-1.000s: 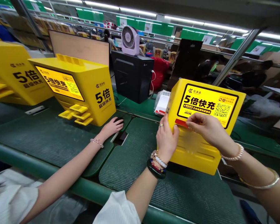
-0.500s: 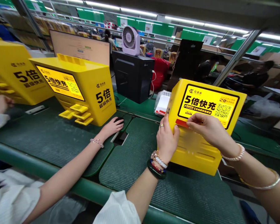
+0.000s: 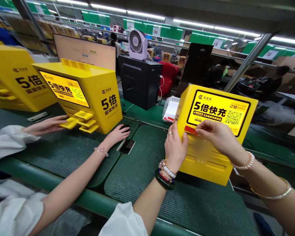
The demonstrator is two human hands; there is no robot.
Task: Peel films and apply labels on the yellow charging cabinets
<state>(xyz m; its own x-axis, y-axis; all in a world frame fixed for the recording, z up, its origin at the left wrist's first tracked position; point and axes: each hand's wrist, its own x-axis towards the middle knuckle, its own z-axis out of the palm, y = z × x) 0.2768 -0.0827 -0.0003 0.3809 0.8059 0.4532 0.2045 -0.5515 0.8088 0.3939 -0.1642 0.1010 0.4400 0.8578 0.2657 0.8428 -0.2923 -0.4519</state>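
Fingers (image 3: 184, 139) of your left hand (image 3: 175, 147) clamp the yellow charging cabinet (image 3: 211, 131), right of centre on the worktop (image 3: 142, 170), while your right hand (image 3: 217, 136) pinches the red tab (image 3: 191, 130); peeling seems underway, so next pull evenly. Left, a co-worker's hands (image 3: 116, 133) touch another cabinet (image 3: 88, 95).

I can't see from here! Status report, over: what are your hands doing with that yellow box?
Left hand grips yellow box at its left edge. Right hand pinches red strip on its front. Co-worker's hand lies apart, left.
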